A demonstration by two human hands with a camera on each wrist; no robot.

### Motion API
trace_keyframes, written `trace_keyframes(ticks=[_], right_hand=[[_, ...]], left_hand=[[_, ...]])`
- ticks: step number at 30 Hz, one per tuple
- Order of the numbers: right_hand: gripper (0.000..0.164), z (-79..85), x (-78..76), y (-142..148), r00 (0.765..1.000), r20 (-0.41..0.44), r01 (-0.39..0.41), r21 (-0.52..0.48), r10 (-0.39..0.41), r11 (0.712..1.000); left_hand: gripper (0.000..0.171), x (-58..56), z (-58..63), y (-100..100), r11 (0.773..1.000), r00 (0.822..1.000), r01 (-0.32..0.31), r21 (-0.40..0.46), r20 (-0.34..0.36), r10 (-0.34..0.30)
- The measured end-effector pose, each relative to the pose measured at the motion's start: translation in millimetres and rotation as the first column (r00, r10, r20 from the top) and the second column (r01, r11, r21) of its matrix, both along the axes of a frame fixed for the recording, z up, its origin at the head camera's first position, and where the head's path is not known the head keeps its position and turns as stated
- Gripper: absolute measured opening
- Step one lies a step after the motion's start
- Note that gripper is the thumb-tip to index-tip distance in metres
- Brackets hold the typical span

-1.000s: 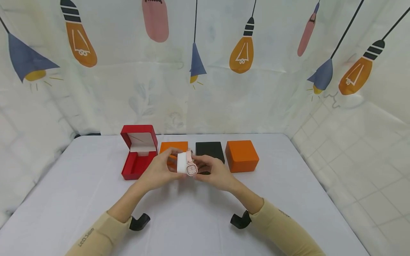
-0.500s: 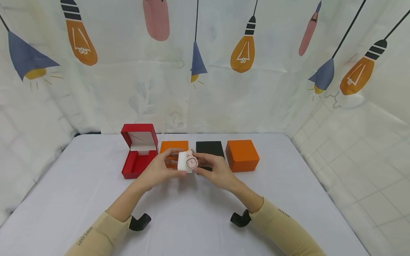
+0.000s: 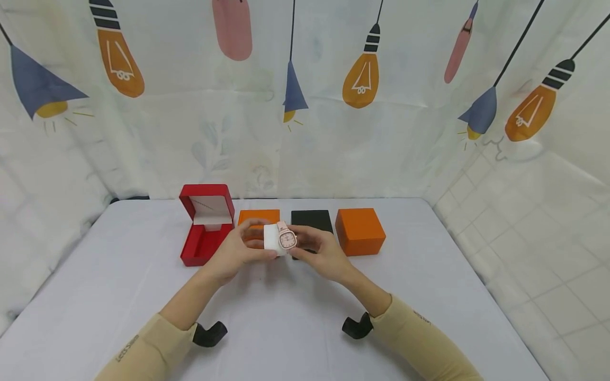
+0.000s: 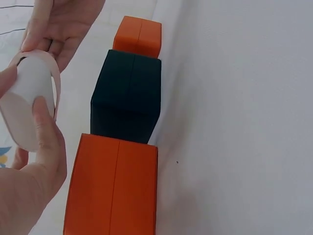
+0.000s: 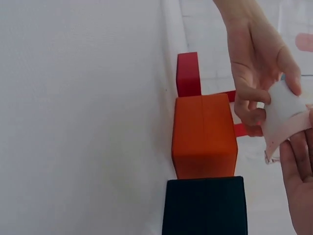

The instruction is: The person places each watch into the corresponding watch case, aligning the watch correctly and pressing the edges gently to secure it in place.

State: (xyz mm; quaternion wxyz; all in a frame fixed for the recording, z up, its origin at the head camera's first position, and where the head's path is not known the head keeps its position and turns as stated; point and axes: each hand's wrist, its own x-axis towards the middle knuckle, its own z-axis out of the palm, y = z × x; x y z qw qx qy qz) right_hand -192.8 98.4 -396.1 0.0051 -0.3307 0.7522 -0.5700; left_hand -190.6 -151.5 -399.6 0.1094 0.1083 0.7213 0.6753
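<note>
Held up between both hands is a white watch pillow (image 3: 272, 238) with a pink wristwatch (image 3: 288, 239) looped around its right part. My left hand (image 3: 233, 252) grips the pillow's left end, thumb below and fingers behind. The right hand (image 3: 325, 255) pinches the watch side from the right, thumb near the lower edge of the dial. In the left wrist view the pillow (image 4: 34, 93) shows its white end, with the pink strap (image 4: 55, 78) standing slightly off it. The right wrist view shows the strap (image 5: 288, 129) running across the pillow (image 5: 282, 104).
An open red watch box (image 3: 206, 253) with a white-lined lid stands at the left. To its right are an orange box (image 3: 259, 215), a black box (image 3: 312, 219) and another orange box (image 3: 360, 233) in a row. Black wrist mounts (image 3: 209, 334) hang under both sleeves.
The pillow and watch have risen slightly and tilted, so the dial now faces the head camera more fully. Both hands keep their grip, and the boxes have not moved.
</note>
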Motion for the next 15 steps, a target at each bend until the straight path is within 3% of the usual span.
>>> trace_keyframes(ticks=[6, 15], right_hand=[[0.062, -4.5, -0.2, -4.7, 0.999, -0.014, 0.031, -0.026, -0.032, 0.999], [0.057, -7.8, 1.3, -17.0, 0.978, -0.115, 0.168, -0.047, -0.172, 0.985]], left_hand=[[0.073, 0.4, 0.2, 5.1, 0.998, 0.996, -0.052, 0.037, 0.07, 0.05], [0.076, 0.0, -0.1, 13.4, 0.988, 0.989, -0.073, 0.135, 0.139, 0.054]])
